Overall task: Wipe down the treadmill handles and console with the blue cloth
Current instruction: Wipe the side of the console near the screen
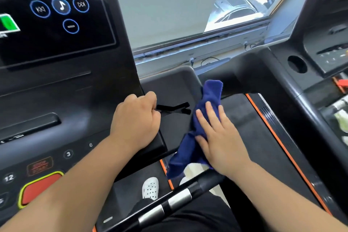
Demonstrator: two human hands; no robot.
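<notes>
The blue cloth drapes over the right edge of the treadmill console's side tray. My right hand lies flat on the cloth with fingers spread, pressing it against that edge. My left hand is curled into a fist on the tray's left part, beside the dark console panel; whether it holds anything I cannot tell. The console's screen shows blue round buttons at upper left. A handlebar with silver grip plates crosses the bottom centre.
A red stop button and number keys sit at lower left. A second treadmill stands close on the right, its orange-edged belt below. A window with parked cars is ahead. My white shoe rests on the deck.
</notes>
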